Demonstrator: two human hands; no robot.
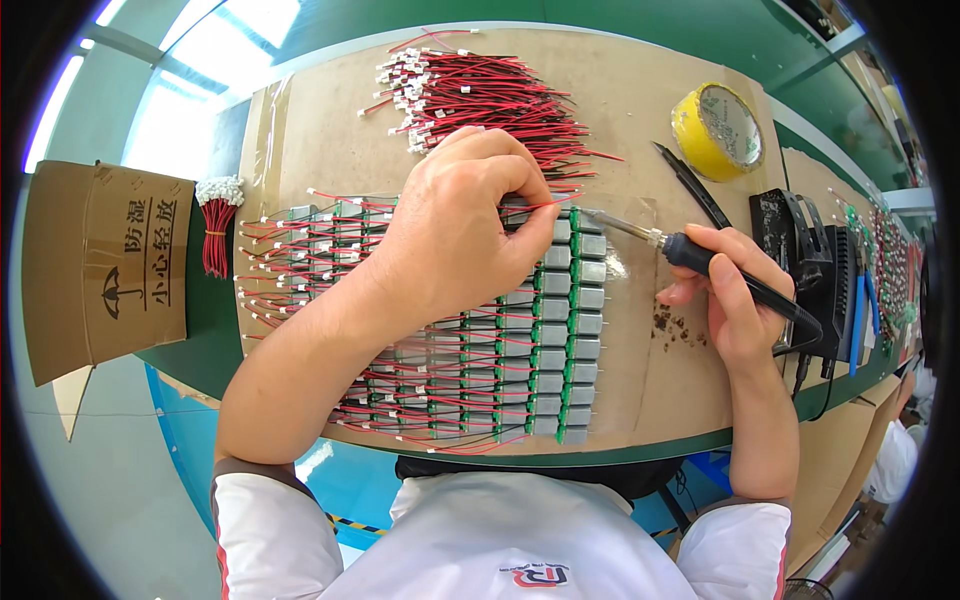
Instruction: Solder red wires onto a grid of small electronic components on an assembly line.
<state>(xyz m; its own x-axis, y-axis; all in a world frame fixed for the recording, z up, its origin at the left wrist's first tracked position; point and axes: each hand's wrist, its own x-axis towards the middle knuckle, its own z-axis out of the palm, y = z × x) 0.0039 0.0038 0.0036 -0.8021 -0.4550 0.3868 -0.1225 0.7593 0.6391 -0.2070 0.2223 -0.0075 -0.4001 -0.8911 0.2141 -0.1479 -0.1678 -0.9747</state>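
Rows of small grey motors (548, 382) with green ends lie side by side on the cardboard-covered bench, many with red and black leads. My left hand (470, 205) reaches over the upper rows. Its thumb and forefinger pinch a thin red wire (568, 203) by the top right motors; the wire's far end is hidden behind the fingers. In my right hand (748, 300) is a soldering iron (695, 257) with a dark handle. The iron's metal tip points left and is close to the pinched wire at the top right motor; whether they touch I cannot tell.
Beyond my left hand lies a heap of red-black wires (500, 95) with white connectors. A yellow tape roll (690, 125), black tweezers (690, 185) and a black soldering station (800, 250) stand to the right. At left are a tied wire bundle (215, 235) and a cardboard box (105, 265).
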